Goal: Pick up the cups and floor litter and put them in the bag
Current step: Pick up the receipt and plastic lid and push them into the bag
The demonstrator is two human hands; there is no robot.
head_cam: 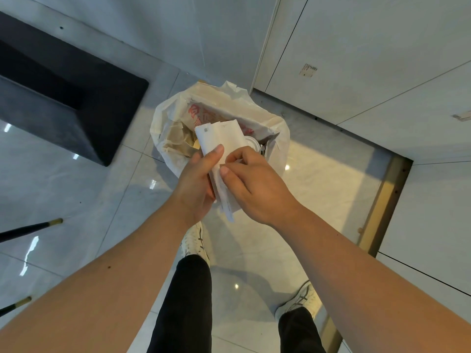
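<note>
A white plastic bag [163, 128] stands open on the floor ahead of me, with brown paper and red print inside. A white cup lid [251, 143] shows in it. Both hands hold a bundle of white paper slips [219, 135] just above the bag's near rim. My left hand [196, 184] grips the bundle from the left, thumb on top. My right hand [249, 184] pinches its lower right part with thumb and fingers. The lower end of the paper sticks out below the hands.
A dark upholstered block [63, 103] stands at the left. Two black chair legs with gold tips [33, 228] reach in from the left edge. White cabinet doors [356, 59] and a brass floor strip [382, 205] lie to the right. My feet in white shoes [196, 240] stand on glossy tiles.
</note>
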